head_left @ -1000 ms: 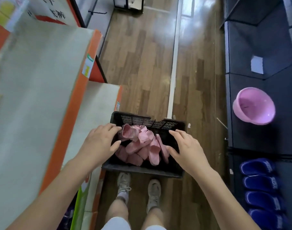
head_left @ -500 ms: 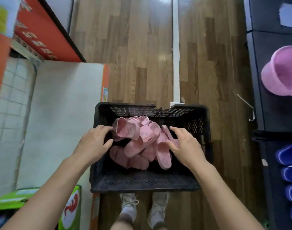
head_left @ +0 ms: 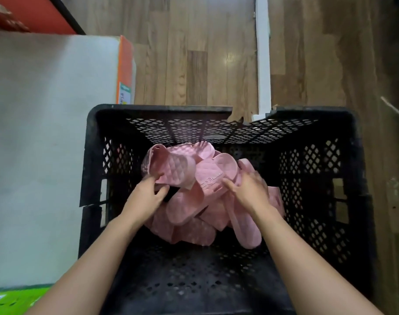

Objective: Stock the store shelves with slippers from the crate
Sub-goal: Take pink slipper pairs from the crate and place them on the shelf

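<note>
The step in hand is the pick-up: both hands are down inside the crate (head_left: 171,108), taking slippers (head_left: 189,214) out for the shelves. The left hand (head_left: 146,196) pinches the near edge of the top slipper (head_left: 171,169), with its fingers over the quilted upper and its thumb underneath. The right hand (head_left: 248,192) lies on the right side of the heap with its fingers bent over another sole (it is blurred, so I cannot tell whether it has closed on anything). The crate is a black mesh box standing on the wooden floor (head_left: 194,53). It holds only a loose tangle of pink slippers, piled toward the middle and back, and the near part of its bottom is bare. None of them has left it yet, so the stocking looks to be at an early stage. The next move probably calls for lifting the top slipper straight up, clear of those leaning on it, and for a firm hold by the right hand on its own. After that comes the carry over the crate's left wall to the pale shelf (head_left: 46,133) just beside it.
</note>
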The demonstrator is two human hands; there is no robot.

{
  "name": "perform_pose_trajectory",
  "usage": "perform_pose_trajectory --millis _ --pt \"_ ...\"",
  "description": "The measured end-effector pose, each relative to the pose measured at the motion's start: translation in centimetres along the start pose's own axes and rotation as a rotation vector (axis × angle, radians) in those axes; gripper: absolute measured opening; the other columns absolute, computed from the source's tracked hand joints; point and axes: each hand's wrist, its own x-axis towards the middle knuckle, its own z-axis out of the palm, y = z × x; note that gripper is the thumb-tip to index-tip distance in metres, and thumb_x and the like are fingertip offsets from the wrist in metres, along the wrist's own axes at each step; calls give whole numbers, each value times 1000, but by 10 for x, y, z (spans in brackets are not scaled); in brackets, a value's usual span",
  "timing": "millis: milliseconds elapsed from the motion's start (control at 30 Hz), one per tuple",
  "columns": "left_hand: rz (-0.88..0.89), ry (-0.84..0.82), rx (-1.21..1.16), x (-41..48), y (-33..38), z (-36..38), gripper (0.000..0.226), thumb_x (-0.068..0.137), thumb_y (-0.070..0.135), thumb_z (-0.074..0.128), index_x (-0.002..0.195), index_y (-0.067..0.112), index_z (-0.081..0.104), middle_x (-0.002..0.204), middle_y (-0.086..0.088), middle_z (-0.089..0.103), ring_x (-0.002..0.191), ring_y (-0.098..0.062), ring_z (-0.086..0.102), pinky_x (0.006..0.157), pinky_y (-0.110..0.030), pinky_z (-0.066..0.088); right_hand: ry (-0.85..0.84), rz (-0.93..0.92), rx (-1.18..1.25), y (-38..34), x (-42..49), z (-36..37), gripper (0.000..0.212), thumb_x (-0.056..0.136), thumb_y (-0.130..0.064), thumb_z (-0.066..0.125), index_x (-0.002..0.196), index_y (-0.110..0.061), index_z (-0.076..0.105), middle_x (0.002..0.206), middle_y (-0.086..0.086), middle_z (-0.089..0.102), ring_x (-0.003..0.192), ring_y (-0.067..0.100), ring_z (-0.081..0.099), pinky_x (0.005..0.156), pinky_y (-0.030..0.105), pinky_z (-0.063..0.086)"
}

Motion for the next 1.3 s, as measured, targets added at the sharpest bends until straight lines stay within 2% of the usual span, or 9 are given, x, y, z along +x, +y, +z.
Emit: perform_pose_trajectory --millis 200,300,433,567,700,867,1033,1133,1300 --pt "-225 192 -184 23 -23 23 25 92 19 54 112 5 56 111 -12 61 100 -26 56 74 -23 34 -7 163 234 7 33 47 117 35 -87 52 132 -22 41 134 1 50 125 25 46 99 44 43" --pt "-480 170 -618 31 -24 29 30 95 19 49 115 -3 55 94 -11 61 80 -21 56 58 -25 44 53 148 383 1 20 41 108 43 -74 65 131 -15 43 131 6 55 122 24 49 101 31 38" --pt "-756 -9 -1185 42 -17 31 48 97 36 42 130 2 45 122 -17 52 119 -31 50 75 -28 48 146 149 618 -5 8 49 82 64 -35 83 131 -8 44 127 10 56 121 23 49 79 9 24" --pt "-870 -72 -1460 60 -22 31 63 88 61 40 108 4 57 103 -11 61 91 -26 57 90 -36 41 234 103 817 -19 4 59 83 66 -25 83 135 -9 41 128 7 55 113 8 46 87 6 28" --pt "-847 -107 -1674 72 -28 39 76 88 67 27 100 2 63 117 -13 62 115 -26 52 91 -41 41 217 124 891 -36 2 61 92 73 -34 77 145 -17 22 128 12 56 116 21 53 92 20 38" --pt "-766 -49 -1737 78 -24 39 55 94 51 36 103 6 67 85 -13 73 82 -27 68 65 -40 54 138 170 931 -40 3 63 103 74 -28 78 146 -25 5 80 -12 53 84 15 59 80 23 38" --pt "-927 6 -1587 63 -18 23 35 87 40 59 88 6 63 77 -16 69 67 -29 66 75 -47 52 83 121 1014 -29 -9 45 102 74 -6 76 147 -30 9 85 -19 48 66 -18 52 63 1 38" --pt "-952 -19 -1507 38 -15 15 37 87 37 61 88 0 57 90 -17 63 93 -32 58 98 -50 39 69 79 985 -24 -24 30 102 75 2 72 148 -30 9 80 -19 45 60 -15 51 58 -2 38" --pt "-766 -11 -1223 -9 -5 0 16 89 24 59 94 9 58 86 -11 62 77 -23 58 69 -40 49 70 101 806 -1 -53 8 77 71 -5 76 135 -18 34 82 -11 55 69 -3 55 67 11 47"
